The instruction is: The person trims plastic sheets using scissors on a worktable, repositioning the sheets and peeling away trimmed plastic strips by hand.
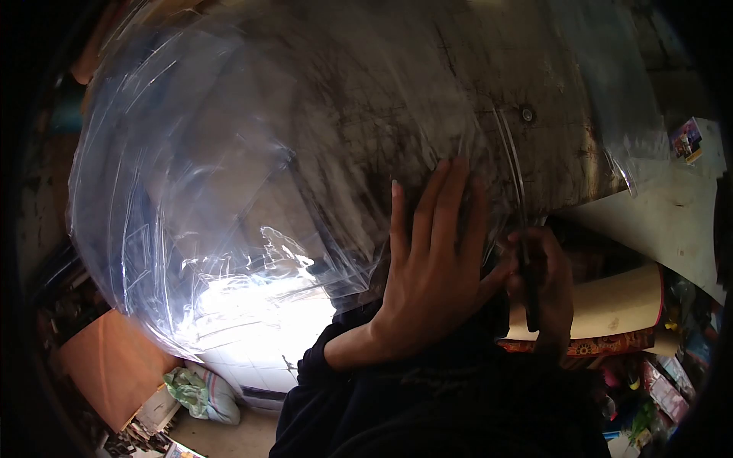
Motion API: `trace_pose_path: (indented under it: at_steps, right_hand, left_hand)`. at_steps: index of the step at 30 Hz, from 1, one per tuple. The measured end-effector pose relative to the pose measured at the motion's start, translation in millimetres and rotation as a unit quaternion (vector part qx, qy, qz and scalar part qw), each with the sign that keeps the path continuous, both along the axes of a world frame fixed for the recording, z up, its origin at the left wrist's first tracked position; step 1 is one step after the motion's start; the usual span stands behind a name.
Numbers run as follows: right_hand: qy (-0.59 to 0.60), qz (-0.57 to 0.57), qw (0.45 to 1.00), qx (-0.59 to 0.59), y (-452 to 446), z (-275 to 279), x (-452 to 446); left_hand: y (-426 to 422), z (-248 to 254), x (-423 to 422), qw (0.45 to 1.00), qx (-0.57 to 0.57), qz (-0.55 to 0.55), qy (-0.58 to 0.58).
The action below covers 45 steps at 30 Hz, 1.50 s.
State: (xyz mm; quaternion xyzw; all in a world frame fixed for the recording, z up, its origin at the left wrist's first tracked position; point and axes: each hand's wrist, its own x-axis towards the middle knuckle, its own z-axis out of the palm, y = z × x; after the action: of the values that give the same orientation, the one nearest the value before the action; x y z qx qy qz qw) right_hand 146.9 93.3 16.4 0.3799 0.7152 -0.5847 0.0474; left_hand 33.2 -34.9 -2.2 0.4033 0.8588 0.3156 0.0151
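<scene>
A large clear plastic sheet (pixel 229 145) lies in wrinkled layers over a dark, worn tabletop (pixel 561 164). My left hand (pixel 435 252) rests flat on the sheet near its right side, fingers stretched out and a little apart. Just right of it, my right hand (pixel 546 282) is closed around dark-handled scissors (pixel 525 259). Their long, thin blades point away from me along the plastic. Shadow hides part of the grip, and I cannot tell whether the blades are apart.
More clear plastic (pixel 630 137) hangs over the table's right end by a pale sheet (pixel 657 221). A cream roll (pixel 611 305) lies below my right hand. On the floor at left are an orange-brown panel (pixel 114 366) and a stuffed sack (pixel 217 397).
</scene>
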Motion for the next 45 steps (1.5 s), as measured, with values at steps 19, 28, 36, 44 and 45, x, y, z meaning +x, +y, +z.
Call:
trace_pose_path:
  at_steps: [19,28,36,44,45]
  right_hand:
    - [0.032,-0.020,0.994,0.106,1.3,-10.9,3.4]
    - [-0.020,-0.013,0.991,0.131,6.5,-2.4,20.3]
    - [-0.005,-0.004,0.974,0.226,2.5,16.2,10.7]
    - [-0.029,0.064,0.943,0.327,-2.9,18.9,7.2]
    - [-0.030,0.061,0.943,0.326,-3.4,18.1,6.9]
  left_hand:
    - [40.0,44.6,-153.4,0.885,-0.021,-0.445,0.134]
    - [86.9,14.2,-175.2,0.808,-0.111,-0.531,-0.228]
    - [81.3,7.6,-176.8,0.824,-0.031,-0.550,-0.130]
    - [82.3,12.7,-189.6,0.827,-0.076,-0.537,-0.151]
    - [82.0,12.4,-189.2,0.832,-0.040,-0.541,-0.113]
